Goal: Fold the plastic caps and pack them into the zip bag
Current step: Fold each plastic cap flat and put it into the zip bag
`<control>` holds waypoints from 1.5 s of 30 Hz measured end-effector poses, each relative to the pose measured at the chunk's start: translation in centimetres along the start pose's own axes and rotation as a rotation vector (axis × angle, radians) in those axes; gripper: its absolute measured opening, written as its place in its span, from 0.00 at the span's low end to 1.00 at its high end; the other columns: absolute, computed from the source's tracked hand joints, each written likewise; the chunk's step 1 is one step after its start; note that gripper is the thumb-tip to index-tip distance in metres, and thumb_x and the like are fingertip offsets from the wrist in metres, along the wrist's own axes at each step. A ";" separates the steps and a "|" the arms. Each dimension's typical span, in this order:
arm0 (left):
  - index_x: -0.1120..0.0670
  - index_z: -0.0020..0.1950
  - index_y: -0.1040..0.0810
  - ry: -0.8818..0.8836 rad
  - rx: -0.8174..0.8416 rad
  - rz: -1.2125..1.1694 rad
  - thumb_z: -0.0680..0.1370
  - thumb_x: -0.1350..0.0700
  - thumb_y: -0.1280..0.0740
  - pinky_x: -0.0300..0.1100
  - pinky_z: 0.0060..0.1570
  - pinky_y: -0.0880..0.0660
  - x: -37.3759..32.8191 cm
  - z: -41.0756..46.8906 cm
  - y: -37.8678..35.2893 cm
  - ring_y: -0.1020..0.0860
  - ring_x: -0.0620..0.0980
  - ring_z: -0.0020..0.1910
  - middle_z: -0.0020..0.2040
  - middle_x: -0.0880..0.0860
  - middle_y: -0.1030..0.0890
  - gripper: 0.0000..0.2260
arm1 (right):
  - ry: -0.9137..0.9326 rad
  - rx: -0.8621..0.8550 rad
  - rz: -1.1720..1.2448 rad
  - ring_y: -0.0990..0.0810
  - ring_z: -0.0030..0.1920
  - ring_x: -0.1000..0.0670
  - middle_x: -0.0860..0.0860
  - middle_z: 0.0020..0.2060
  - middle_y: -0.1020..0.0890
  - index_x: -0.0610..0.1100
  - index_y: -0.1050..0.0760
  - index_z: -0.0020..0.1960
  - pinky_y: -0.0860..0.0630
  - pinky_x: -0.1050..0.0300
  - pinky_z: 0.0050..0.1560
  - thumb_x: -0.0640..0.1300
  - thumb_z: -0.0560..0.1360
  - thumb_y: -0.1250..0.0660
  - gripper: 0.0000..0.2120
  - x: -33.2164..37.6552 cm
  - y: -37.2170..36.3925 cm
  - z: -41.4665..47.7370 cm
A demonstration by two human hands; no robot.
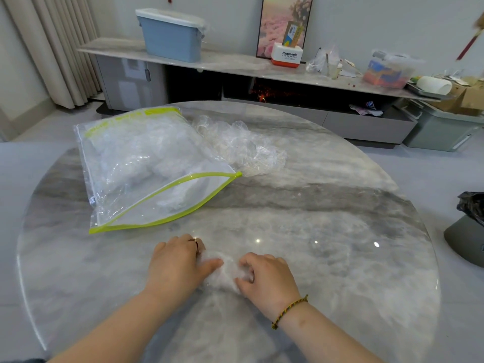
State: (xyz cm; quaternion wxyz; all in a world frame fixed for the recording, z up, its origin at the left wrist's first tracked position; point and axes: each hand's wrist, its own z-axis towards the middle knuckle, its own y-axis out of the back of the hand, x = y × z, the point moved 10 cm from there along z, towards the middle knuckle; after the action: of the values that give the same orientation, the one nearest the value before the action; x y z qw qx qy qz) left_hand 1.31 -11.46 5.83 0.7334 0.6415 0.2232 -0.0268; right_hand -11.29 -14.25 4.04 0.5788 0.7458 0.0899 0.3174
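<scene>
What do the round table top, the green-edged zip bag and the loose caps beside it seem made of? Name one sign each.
Round grey-veined table top: likely polished marble or imitation; veining, sharp light glints.
Green-edged clear zip bag: thin glossy plastic film; contents show through.
Pile of crinkled clear caps: thinner plastic film; transparent, finely wrinkled.

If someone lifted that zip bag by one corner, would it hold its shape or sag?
Probably sags: the zip bag is thin clear film, wrinkled. Likely light, since it holds only wispy plastic caps. Its mouth gapes open, so caps might spill.
</scene>
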 end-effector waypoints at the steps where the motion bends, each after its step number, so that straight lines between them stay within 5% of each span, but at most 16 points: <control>1: 0.48 0.39 0.25 -0.046 -0.133 -0.049 0.73 0.39 0.39 0.42 0.44 0.37 0.0 0.2 1.6 0.23 0.51 0.48 0.38 0.45 0.26 0.13 | 0.017 -0.018 0.014 0.29 0.55 0.51 0.60 0.36 0.31 0.47 0.27 0.57 0.41 0.62 0.50 0.48 0.76 0.39 0.11 0.3 0.0 0.2; 3: 0.53 0.37 0.21 -0.096 -0.397 -0.044 0.69 0.42 0.40 0.42 0.42 0.36 1.2 -0.1 5.0 0.24 0.53 0.42 0.38 0.51 0.21 0.16 | -0.004 -0.063 0.183 0.31 0.45 0.53 0.60 0.34 0.32 0.48 0.26 0.43 0.41 0.67 0.43 0.47 0.73 0.37 0.04 0.4 0.3 0.8; 6: 0.56 0.48 0.24 -0.058 -0.590 0.026 0.65 0.52 0.27 0.47 0.47 0.40 3.9 0.0 8.6 0.33 0.55 0.49 0.48 0.57 0.22 0.15 | -0.199 -0.201 0.701 0.32 0.27 0.61 0.55 0.29 0.35 0.48 0.38 0.31 0.36 0.70 0.30 0.37 0.73 0.35 0.16 -1.3 0.8 2.0; 9: 0.59 0.55 0.23 0.123 -0.488 0.079 0.60 0.65 0.21 0.53 0.51 0.36 7.7 1.1 9.5 0.29 0.61 0.53 0.53 0.62 0.22 0.25 | -0.359 -0.196 1.120 0.27 0.21 0.58 0.48 0.29 0.30 0.44 0.39 0.35 0.33 0.66 0.20 0.31 0.75 0.40 0.14 -0.9 -0.2 4.0; 12: 0.56 0.60 0.24 0.298 -0.319 -0.043 0.75 0.61 0.34 0.46 0.45 0.34 10.4 2.0 9.2 0.26 0.57 0.50 0.54 0.52 0.24 0.13 | -0.417 -0.225 1.238 0.28 0.16 0.57 0.44 0.29 0.29 0.42 0.39 0.37 0.34 0.67 0.16 0.28 0.74 0.43 0.12 0.7 -0.7 5.9; 15: 0.54 0.53 0.21 0.244 -0.343 -0.112 0.79 0.59 0.40 0.41 0.33 0.40 11.0 2.4 9.4 0.31 0.49 0.41 0.48 0.47 0.26 0.09 | -0.411 -0.239 1.232 0.31 0.14 0.58 0.45 0.30 0.33 0.43 0.40 0.36 0.35 0.67 0.15 0.27 0.73 0.44 0.14 3.0 -1.6 7.9; 18: 0.55 0.51 0.19 0.151 -0.330 -0.129 0.74 0.59 0.31 0.39 0.34 0.36 10.2 2.8 9.7 0.24 0.53 0.43 0.46 0.49 0.22 0.07 | -0.413 -0.214 1.272 0.32 0.14 0.59 0.47 0.32 0.35 0.44 0.41 0.36 0.35 0.68 0.16 0.27 0.73 0.45 0.14 5.6 -2.4 10.3; 22: 0.59 0.47 0.18 -0.014 -0.290 0.080 0.54 0.60 0.18 0.47 0.32 0.25 9.9 3.6 7.7 0.20 0.60 0.35 0.41 0.57 0.18 0.24 | -0.383 -0.162 1.370 0.31 0.15 0.58 0.48 0.33 0.37 0.44 0.41 0.36 0.34 0.67 0.18 0.28 0.74 0.47 0.14 8.0 -2.9 13.1; 26: 0.60 0.42 0.17 0.137 -0.385 -0.170 0.66 0.71 0.28 0.42 0.34 0.31 11.9 3.8 8.0 0.21 0.60 0.36 0.38 0.56 0.19 0.09 | -0.319 -0.156 1.306 0.29 0.22 0.55 0.48 0.32 0.33 0.43 0.38 0.35 0.28 0.66 0.22 0.27 0.73 0.42 0.15 9.4 -2.9 15.6; 31: 0.55 0.39 0.17 0.033 -0.456 -0.187 0.68 0.61 0.37 0.34 0.29 0.36 11.0 4.0 8.2 0.22 0.57 0.32 0.36 0.51 0.20 0.09 | -0.272 -0.270 1.099 0.28 0.36 0.54 0.53 0.35 0.33 0.46 0.31 0.42 0.31 0.70 0.36 0.33 0.76 0.40 0.10 9.3 -0.5 19.7; 33: 0.55 0.39 0.17 0.048 -0.456 -0.173 0.68 0.62 0.35 0.33 0.29 0.37 11.4 4.0 8.3 0.22 0.58 0.32 0.36 0.51 0.20 0.08 | -0.299 -0.292 0.945 0.25 0.48 0.50 0.50 0.42 0.32 0.39 0.27 0.56 0.30 0.67 0.44 0.37 0.77 0.40 0.09 8.2 0.4 21.2; 36: 0.56 0.38 0.17 0.067 -0.453 -0.142 0.67 0.67 0.29 0.31 0.29 0.39 11.7 4.1 8.5 0.22 0.58 0.31 0.35 0.52 0.20 0.07 | -0.387 -0.411 0.751 0.26 0.52 0.46 0.46 0.51 0.28 0.39 0.29 0.59 0.32 0.58 0.52 0.41 0.76 0.39 0.12 5.7 2.1 21.8; 38: 0.57 0.38 0.17 0.092 -0.427 -0.135 0.66 0.70 0.27 0.30 0.30 0.40 11.8 4.2 8.1 0.23 0.58 0.32 0.35 0.52 0.19 0.09 | -0.489 -0.423 0.808 0.24 0.52 0.45 0.45 0.51 0.25 0.37 0.31 0.60 0.35 0.62 0.42 0.41 0.76 0.39 0.14 4.1 2.0 21.7; 42: 0.57 0.44 0.16 0.198 -0.347 -0.183 0.72 0.67 0.31 0.41 0.33 0.34 12.4 4.5 7.5 0.23 0.59 0.41 0.42 0.53 0.18 0.07 | -0.647 -0.471 1.401 0.27 0.30 0.49 0.46 0.36 0.26 0.42 0.33 0.52 0.31 0.60 0.29 0.36 0.73 0.37 0.09 2.5 -0.5 21.3; 45: 0.58 0.47 0.16 0.196 -0.332 -0.200 0.73 0.67 0.32 0.44 0.40 0.32 12.5 4.7 7.3 0.24 0.60 0.46 0.45 0.55 0.18 0.08 | -0.497 -0.417 1.419 0.22 0.47 0.41 0.39 0.46 0.22 0.34 0.30 0.59 0.26 0.57 0.41 0.32 0.75 0.38 0.13 3.9 -0.3 20.9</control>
State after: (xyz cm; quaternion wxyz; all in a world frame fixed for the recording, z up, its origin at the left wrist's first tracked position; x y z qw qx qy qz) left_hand 16.33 -11.52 8.46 0.7974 0.4861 0.3575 0.0003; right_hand 3.89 -29.08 2.46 0.3686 0.5499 -0.6026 0.4457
